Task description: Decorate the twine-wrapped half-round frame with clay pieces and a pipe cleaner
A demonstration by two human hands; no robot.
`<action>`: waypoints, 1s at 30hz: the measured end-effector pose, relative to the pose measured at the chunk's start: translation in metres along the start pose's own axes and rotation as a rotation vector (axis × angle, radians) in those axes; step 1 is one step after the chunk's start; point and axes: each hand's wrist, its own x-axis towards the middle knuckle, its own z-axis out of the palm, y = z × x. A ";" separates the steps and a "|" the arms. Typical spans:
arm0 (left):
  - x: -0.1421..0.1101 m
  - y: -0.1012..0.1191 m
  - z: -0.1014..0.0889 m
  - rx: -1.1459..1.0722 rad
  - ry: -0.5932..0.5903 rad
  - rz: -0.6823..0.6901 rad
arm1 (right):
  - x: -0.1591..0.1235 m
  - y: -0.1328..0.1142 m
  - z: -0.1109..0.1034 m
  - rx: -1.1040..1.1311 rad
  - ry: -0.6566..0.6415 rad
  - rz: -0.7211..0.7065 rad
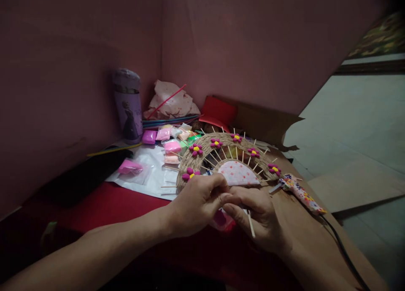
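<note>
My left hand and my right hand meet in front of the craft, fingertips pinched together. A thin wooden stick pokes out below the fingers of my right hand, which grips it. Whatever my left fingers pinch is hidden. Just behind the hands lies a half-round fan-shaped craft of twine wound over thin sticks. Purple clay flowers with yellow centres dot its band, and dotted fabric covers its inner half circle. Under my hands, a clear packet with something magenta inside is partly covered.
Small packets of coloured clay lie on a white sheet. A purple tumbler stands at the back left, near crumpled pink fabric. On cardboard at right rests a patterned glue gun with a black cord.
</note>
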 end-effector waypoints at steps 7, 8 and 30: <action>-0.001 0.001 0.000 0.051 -0.030 -0.002 | -0.002 0.001 -0.002 -0.146 -0.099 -0.018; -0.001 0.000 0.000 0.049 -0.027 -0.002 | -0.002 0.001 -0.002 -0.168 -0.104 -0.015; -0.001 -0.004 0.003 -0.183 0.068 -0.003 | 0.000 0.000 -0.001 0.047 0.074 0.044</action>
